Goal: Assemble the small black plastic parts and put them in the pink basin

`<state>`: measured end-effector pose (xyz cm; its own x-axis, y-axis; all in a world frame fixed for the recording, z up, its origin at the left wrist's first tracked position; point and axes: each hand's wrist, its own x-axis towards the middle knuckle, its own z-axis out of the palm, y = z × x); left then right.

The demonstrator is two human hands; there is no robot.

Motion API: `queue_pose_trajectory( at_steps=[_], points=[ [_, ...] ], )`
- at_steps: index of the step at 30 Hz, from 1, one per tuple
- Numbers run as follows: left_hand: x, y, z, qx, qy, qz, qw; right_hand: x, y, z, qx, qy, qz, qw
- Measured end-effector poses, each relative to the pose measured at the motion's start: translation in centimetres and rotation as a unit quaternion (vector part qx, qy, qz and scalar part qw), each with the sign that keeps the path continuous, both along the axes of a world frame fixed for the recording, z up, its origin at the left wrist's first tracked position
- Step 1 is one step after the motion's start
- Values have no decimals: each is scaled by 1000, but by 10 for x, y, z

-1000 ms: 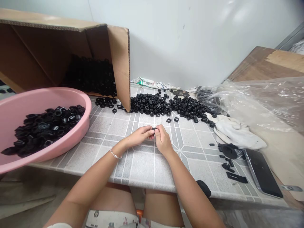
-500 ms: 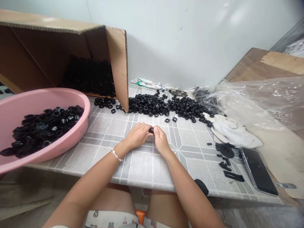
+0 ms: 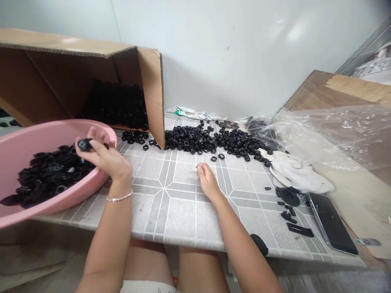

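Observation:
Over the right side of the pink basin (image 3: 88, 183), my left hand (image 3: 106, 158) is turned palm up, its thumb pressing on a small round black plastic fitting (image 3: 84, 144). Its other fingers curl loosely beneath and behind. A heap of similar black plastic parts (image 3: 45, 171) lies in the basin below. My right hand (image 3: 209, 181) rests on the tablecloth at the middle, thumb and fingers drawn together, with nothing visible in them. Beyond it, nearest the fingertips, two loose black ring nuts (image 3: 221, 156) lie in front of a pile of black ring nuts (image 3: 189, 138).
A cardboard box (image 3: 152, 89) on its side holds more black parts at the back left. To the right are a white cloth (image 3: 297, 171), clear plastic sheeting (image 3: 332, 134), a phone (image 3: 331, 224) and several small black pieces (image 3: 301, 230). The table's front edge runs near my legs.
My left hand has left my right hand and moved left over the pink basin, carrying the black fitting that both hands held. My right hand has stayed about where it was.

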<state>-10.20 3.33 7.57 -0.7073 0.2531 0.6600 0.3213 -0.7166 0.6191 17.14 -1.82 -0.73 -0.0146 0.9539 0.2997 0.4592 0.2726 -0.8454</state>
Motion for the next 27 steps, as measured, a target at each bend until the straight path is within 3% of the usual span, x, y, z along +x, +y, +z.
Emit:
queue_pose_trajectory(
  at_steps=[7, 12, 16, 20, 23, 25, 27],
  points=[
    [-18, -8, 1, -21, -136, -197, 971, -1, -1, 1, 1, -51, 30, 998],
    [-44, -14, -1, -76, -103, -305, 944, 0, 2, -1, 4, -80, 35, 996],
    [-55, -17, 1, -106, -97, -349, 926, -1, 2, -2, 9, -105, 40, 994],
    [-19, -17, 11, -75, -99, -304, 945, -2, 3, -3, 8, -109, 38, 993],
    [32, -20, 5, -119, 108, -257, 953, -1, 2, -4, 12, -106, 34, 994],
    [67, -26, -10, -191, 324, -259, 890, 1, 2, -6, 18, -109, 23, 994],
    [95, -34, -30, -258, 503, -235, 790, 5, 3, -8, 28, -112, -9, 993]
  ],
)
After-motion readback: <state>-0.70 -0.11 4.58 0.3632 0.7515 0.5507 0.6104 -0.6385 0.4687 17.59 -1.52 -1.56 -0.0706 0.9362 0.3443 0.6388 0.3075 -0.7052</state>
